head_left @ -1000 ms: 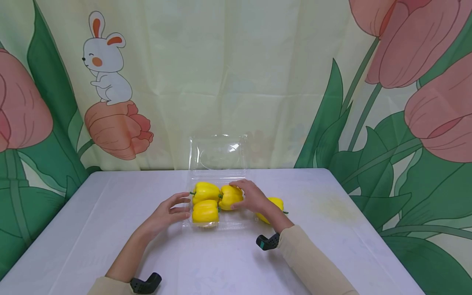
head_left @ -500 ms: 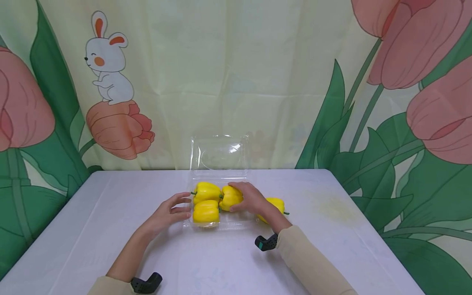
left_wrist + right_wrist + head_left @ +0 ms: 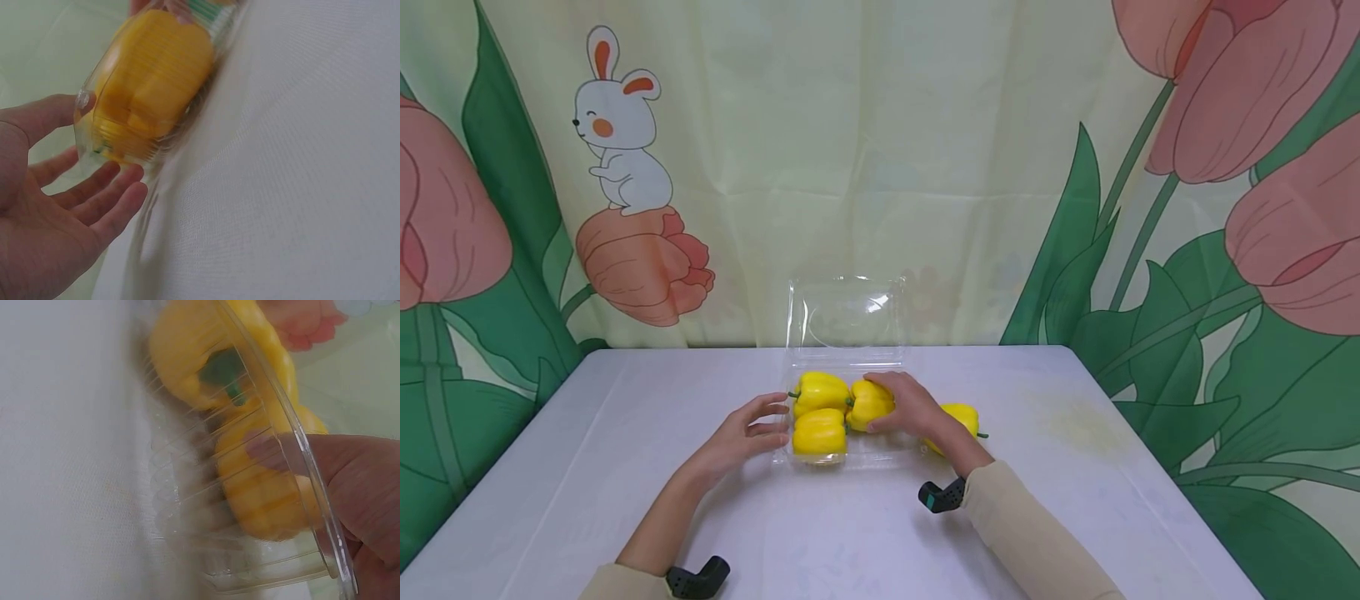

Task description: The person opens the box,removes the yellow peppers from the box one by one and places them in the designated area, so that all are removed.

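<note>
A curtain (image 3: 925, 183) printed with tulips and a rabbit (image 3: 625, 142) is hanging behind a table (image 3: 842, 533) under white cloth. The held pepper (image 3: 867, 407), yellow, is sitting inside a clear box (image 3: 883, 457), right of two others, its stem pointing left. The right hand (image 3: 912, 404) is gripping it from the right, thumb on the near side, fingers over the far side. The rear pepper (image 3: 820, 392) is lying just beside it, stem left; the front pepper (image 3: 818, 433) is lying nearer the box's front wall, stem right. The left hand (image 3: 748, 429) is holding nothing, fingers spread and slightly bent at the box's left end; cannot tell whether they are touching it. The lid (image 3: 850, 312) is standing raised at the back. Outside, to the right, the loose pepper (image 3: 962, 417) is lying on the cloth, partly hidden by the right wrist. Both arms are wearing beige sleeves (image 3: 1037, 529) and black wrist devices (image 3: 942, 496).
</note>
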Demonstrator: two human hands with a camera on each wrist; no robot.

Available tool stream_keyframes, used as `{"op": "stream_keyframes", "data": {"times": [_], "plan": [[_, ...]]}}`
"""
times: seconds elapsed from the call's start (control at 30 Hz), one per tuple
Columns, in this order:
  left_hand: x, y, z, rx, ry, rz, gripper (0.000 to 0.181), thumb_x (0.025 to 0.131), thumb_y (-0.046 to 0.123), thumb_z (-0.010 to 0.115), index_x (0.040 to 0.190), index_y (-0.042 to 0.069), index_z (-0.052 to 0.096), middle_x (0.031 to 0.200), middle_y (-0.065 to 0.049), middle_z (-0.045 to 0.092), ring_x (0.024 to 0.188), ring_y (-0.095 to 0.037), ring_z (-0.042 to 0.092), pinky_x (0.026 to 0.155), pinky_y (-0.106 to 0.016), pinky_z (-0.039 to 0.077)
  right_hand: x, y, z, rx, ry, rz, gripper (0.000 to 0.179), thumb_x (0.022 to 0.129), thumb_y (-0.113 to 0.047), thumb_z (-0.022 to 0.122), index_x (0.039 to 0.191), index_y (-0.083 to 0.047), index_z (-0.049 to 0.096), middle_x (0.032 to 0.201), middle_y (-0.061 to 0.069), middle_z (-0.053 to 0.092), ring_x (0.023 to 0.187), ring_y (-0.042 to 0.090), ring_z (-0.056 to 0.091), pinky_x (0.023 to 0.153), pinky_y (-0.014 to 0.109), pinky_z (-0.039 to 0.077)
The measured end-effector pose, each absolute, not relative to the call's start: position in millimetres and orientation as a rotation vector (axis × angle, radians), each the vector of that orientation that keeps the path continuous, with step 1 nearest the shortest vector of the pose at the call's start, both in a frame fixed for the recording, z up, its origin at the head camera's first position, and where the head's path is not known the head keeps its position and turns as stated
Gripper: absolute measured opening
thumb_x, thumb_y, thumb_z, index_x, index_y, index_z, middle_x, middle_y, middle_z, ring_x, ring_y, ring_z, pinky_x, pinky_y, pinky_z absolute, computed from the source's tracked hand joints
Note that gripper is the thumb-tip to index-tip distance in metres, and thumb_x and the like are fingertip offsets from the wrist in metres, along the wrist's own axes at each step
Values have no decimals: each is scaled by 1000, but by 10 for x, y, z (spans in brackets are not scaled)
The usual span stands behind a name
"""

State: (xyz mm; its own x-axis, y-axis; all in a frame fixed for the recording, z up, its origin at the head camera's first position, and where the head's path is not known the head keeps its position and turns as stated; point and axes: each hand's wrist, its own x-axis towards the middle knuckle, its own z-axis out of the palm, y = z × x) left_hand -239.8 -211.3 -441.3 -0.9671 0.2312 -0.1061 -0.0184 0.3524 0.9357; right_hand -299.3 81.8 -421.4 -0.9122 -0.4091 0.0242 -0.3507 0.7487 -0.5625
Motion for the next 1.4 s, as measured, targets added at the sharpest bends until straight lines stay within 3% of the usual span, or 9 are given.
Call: {"op": "stream_keyframes", "data": {"times": [1.4], "plan": [[-2391, -2112, -4409, 193, 2394, 1666, 69, 87, 27, 71, 146, 21, 37, 147, -16, 42, 129, -35, 51, 100, -43, 51, -2949, 884, -4150, -634, 2839, -1042, 79, 74, -27, 84, 143, -24, 46, 146, -1, 47, 133, 24, 45, 113, 49, 37]]}}
